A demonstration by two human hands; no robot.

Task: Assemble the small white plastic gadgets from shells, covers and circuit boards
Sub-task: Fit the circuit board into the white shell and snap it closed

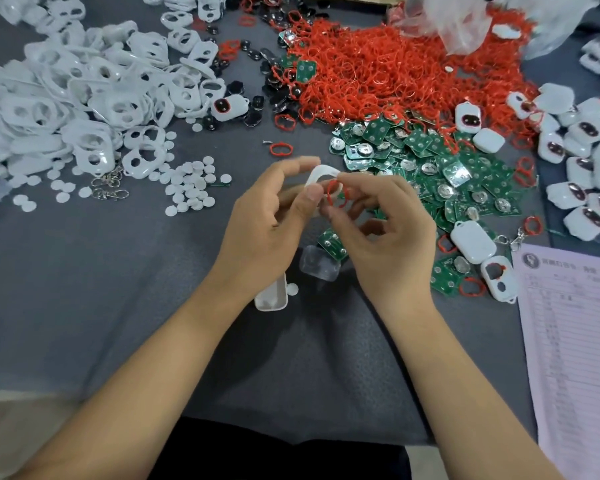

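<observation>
white plastic, a cover is held up above the grey table near its middle, pinched by the left hand, while the right hand pinches a red ring against it. just below the hands lie a green circuit board, a clear shell and a white shell. heaps of white covers, red rings and green boards lie beyond; a printed sheet sits right.

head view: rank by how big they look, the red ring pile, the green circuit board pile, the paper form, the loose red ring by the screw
1. red ring pile
2. paper form, though nearness to the camera inflates it
3. green circuit board pile
4. loose red ring
</observation>
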